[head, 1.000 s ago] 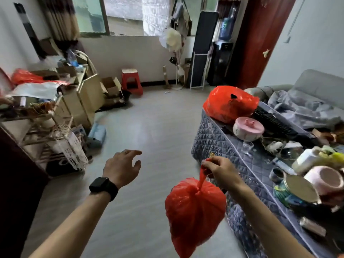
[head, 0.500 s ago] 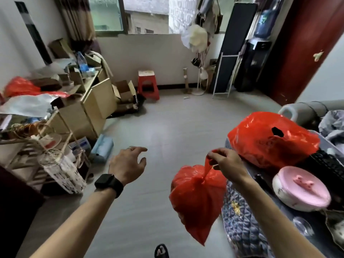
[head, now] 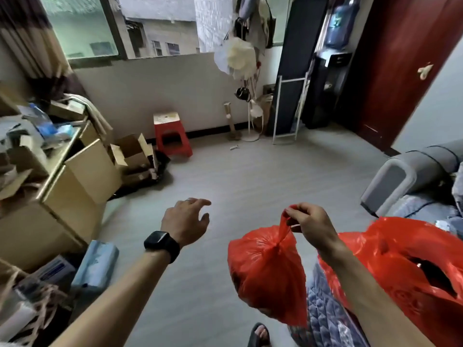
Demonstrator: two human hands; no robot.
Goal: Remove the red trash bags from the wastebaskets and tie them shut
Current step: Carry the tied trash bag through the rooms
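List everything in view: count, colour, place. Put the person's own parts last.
tied trash bag: 1, red, hanging from the right hand
second trash bag: 1, red, lying at right on the quilted cover
quilted cover: 1, blue-grey, bottom right
stool: 1, red with pale top, by the far wall
cardboard boxes: several, tan, left side
water dispenser: 1, black with blue bottle, far right corner
door: 1, dark red, right
sofa arm: 1, grey, right
smartwatch: 1, black, left wrist
sandalled foot: 1, bottom edge
left hand: open, empty
right hand: pinching the tied bag's neck
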